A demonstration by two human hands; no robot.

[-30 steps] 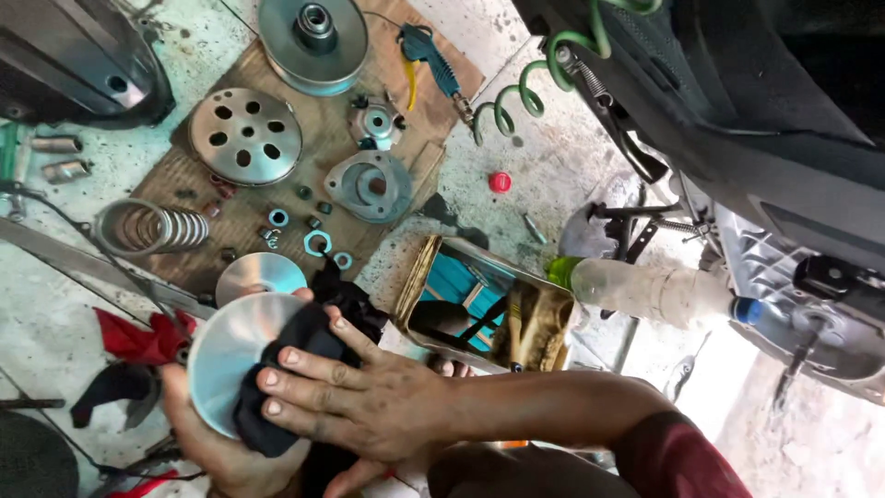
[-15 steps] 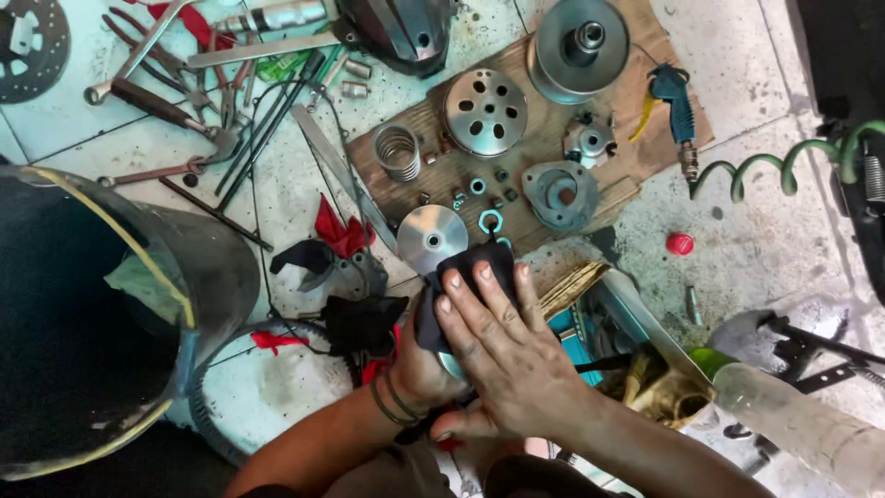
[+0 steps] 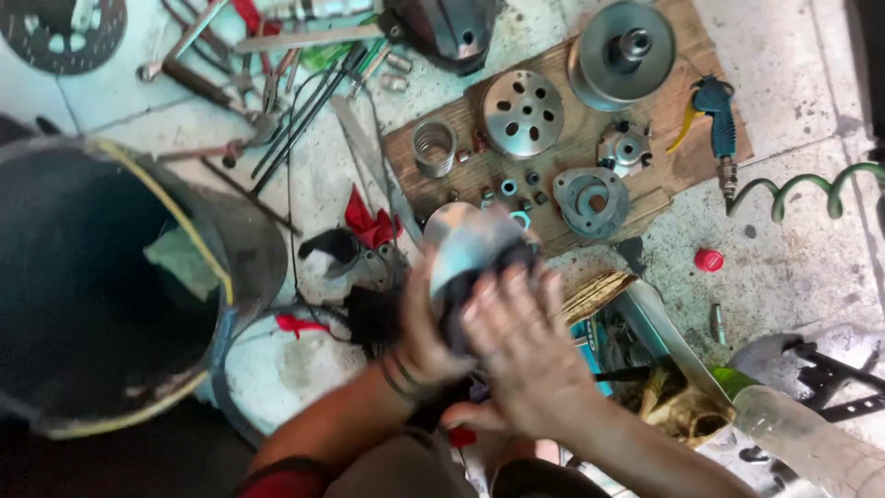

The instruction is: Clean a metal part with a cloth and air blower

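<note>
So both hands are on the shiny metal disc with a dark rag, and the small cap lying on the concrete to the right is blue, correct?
Not quite: the small cap on the concrete is red, not blue, as the head view shows. The rest holds: the left hand and right hand are both on the shiny metal disc with the dark rag between them, though motion blur softens the details.

Perforated metal disc (image 3: 524, 112) and coil spring (image 3: 434, 146) on a wooden board (image 3: 678, 159); nearby, blue air gun (image 3: 716, 103).

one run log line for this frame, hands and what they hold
left hand: holds metal disc | right hand: presses dark rag on disc | nearby: wooden board with parts | blur: hands
</note>
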